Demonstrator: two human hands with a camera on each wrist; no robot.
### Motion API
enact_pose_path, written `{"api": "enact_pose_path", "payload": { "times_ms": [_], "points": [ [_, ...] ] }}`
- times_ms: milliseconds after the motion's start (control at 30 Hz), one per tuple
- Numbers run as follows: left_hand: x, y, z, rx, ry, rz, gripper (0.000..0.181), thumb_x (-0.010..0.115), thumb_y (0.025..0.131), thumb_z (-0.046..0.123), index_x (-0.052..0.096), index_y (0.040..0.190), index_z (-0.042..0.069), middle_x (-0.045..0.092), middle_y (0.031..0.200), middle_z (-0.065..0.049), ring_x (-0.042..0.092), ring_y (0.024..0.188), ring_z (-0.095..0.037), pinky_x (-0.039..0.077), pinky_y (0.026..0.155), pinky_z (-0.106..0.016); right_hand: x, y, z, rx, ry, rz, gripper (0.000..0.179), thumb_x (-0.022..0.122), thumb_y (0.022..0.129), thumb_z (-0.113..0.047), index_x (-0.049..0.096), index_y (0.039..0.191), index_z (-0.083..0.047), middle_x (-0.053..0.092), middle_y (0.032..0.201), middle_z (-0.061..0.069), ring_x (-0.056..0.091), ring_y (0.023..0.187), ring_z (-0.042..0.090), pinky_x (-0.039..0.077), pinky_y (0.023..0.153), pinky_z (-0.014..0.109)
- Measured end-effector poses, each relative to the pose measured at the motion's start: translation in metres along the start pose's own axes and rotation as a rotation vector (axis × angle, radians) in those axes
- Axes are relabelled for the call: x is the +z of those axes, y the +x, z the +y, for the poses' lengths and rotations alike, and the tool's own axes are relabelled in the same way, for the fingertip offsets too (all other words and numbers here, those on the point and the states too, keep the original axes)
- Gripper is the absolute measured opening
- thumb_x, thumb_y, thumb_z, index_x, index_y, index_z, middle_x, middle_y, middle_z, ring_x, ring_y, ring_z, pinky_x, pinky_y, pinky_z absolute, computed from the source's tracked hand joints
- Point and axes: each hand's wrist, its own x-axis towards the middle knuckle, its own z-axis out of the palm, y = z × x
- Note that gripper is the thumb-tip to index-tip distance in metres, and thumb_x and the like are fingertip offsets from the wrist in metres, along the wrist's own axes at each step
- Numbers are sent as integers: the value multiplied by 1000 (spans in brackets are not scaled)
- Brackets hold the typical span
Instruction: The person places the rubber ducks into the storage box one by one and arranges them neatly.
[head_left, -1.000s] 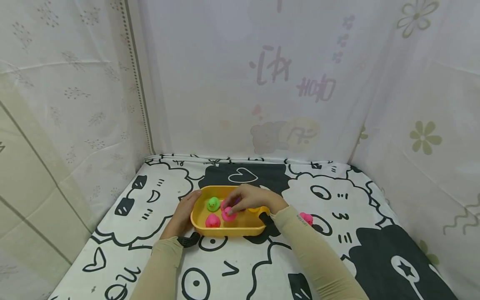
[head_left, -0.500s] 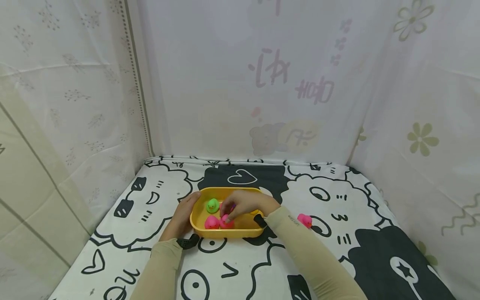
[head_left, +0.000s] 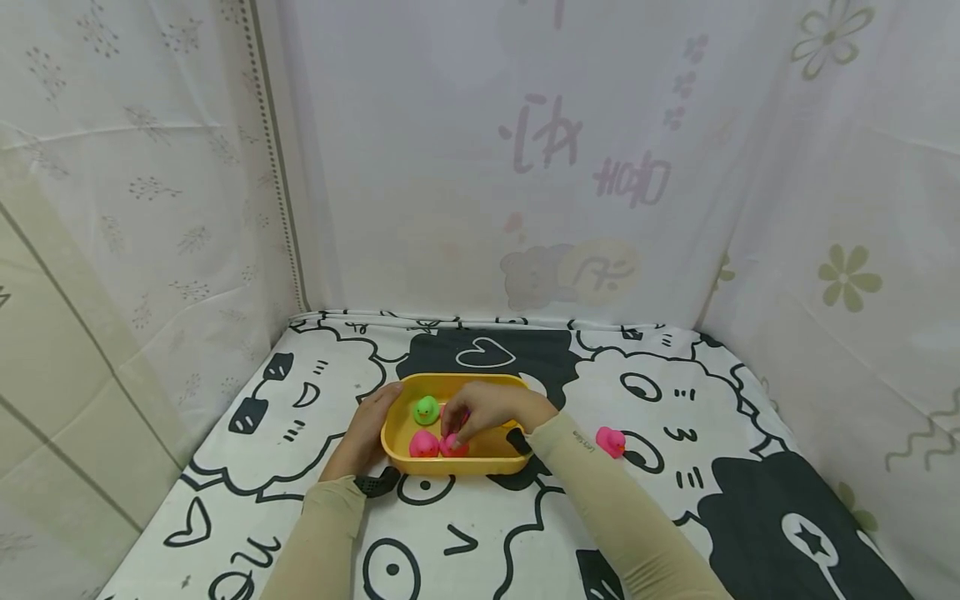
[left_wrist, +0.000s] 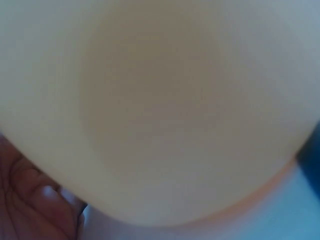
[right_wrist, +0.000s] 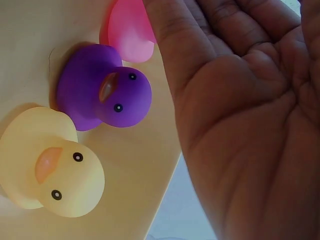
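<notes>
A yellow tray [head_left: 457,467] holds several small rubber ducks. My left hand [head_left: 369,427] grips the tray's left end; the tray wall fills the left wrist view as a blur. Inside the tray, my right hand [head_left: 486,408] reaches down and pinches a pink duck [head_left: 453,449] near the front wall. Another pink duck [head_left: 424,444] sits just left of it, and a green duck [head_left: 426,409] sits farther back. Close beside my right hand are a purple duck [right_wrist: 85,90] and a pale yellow duck [right_wrist: 30,155], mostly hidden in the head view.
One pink duck [head_left: 611,442] lies outside the tray, on the black-and-white patterned cloth [head_left: 420,533] beyond my right forearm. Pale printed curtains [head_left: 450,167] hang behind the table and along both sides.
My right hand has lowered the pink duck toward the tray's front, beside the other pink duck. The left hand has kept its grip on the tray.
</notes>
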Motion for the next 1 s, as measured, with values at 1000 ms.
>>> {"api": "enact_pose_path", "payload": {
  "times_ms": [1000],
  "points": [
    [2, -2, 2, 1, -9, -6, 81, 49, 96, 66, 34, 156, 13, 35, 160, -11, 40, 142, -30, 38, 113, -43, -1, -8, -8, -5, 17, 62, 18, 79, 89, -30, 74, 103, -19, 70, 92, -11, 63, 86, 8, 56, 81, 22]
  ]
}}
